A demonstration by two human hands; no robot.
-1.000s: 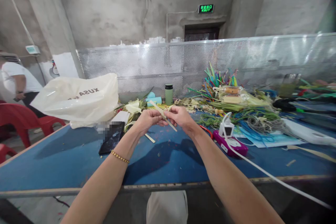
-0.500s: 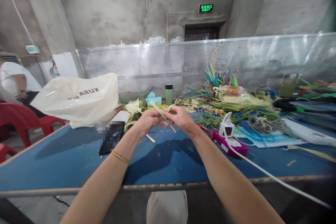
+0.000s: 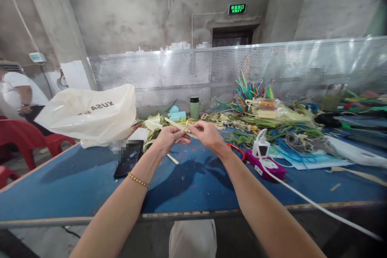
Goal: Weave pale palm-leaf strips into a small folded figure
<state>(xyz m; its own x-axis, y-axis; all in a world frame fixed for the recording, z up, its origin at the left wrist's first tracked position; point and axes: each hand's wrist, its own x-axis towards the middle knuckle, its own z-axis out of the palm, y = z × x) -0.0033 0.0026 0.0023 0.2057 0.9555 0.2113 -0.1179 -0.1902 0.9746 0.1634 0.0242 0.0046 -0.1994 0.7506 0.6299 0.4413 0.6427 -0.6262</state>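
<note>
Thin pale strips (image 3: 175, 123), perhaps of dried leaf, cross between my two hands over the blue table. My left hand (image 3: 172, 137) is closed on them, thumb pressed against the fingers. From the right, my right hand (image 3: 205, 134) pinches the same strips close to my left fingertips. One strip end sticks out up and to the left, and a small loop rises between the hands. How the strips are joined is too small to make out. Below my left hand a loose pale strip (image 3: 173, 159) lies on the table (image 3: 193, 193).
A dark tablet (image 3: 129, 159) and a large white plastic bag (image 3: 90, 113) lie left. Behind the hands stand a green bottle (image 3: 194, 109) and leaf scraps (image 3: 154, 125). A purple power strip (image 3: 266, 166) with a white cable is right, near coloured cords (image 3: 281, 133). A person (image 3: 24, 90) is far left.
The long strip has turned from steep to flatter, its lower end now by my right fingers. My hands stay close together, and the left fingers have shifted slightly.
</note>
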